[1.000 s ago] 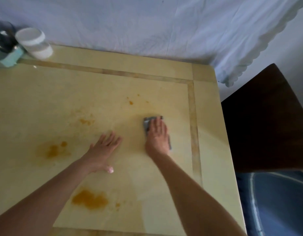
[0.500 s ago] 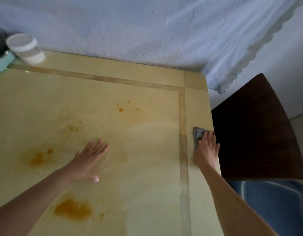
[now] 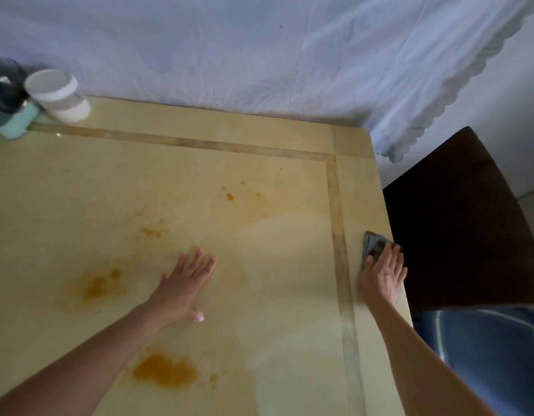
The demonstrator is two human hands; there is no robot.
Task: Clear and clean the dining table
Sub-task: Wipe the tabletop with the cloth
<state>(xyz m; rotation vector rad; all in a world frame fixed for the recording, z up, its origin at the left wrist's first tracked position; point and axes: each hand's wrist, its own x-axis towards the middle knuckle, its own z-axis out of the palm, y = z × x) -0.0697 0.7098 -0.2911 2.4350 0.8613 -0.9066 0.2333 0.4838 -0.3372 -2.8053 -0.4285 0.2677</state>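
The cream dining table (image 3: 259,136) carries orange stains: a big blot (image 3: 165,370) near the front, a smear (image 3: 99,285) at the left and small specks (image 3: 229,196) toward the back. My right hand (image 3: 383,274) presses flat on a grey cloth (image 3: 374,243) at the table's right edge; most of the cloth is hidden under the palm. My left hand (image 3: 186,283) lies flat on the table's middle, fingers spread, holding nothing. A paler, wiped-looking patch runs between the two hands.
A white lidded jar (image 3: 57,94) and a teal box with a dark object (image 3: 7,97) stand at the back left corner. A dark wooden chair (image 3: 458,223) sits right beside the table's right edge. A pale blue sheet (image 3: 259,55) hangs behind.
My right hand slid the cloth from the table's middle rightward across the inlay strip to the right edge. The left hand stayed planted. The view shifted slightly.
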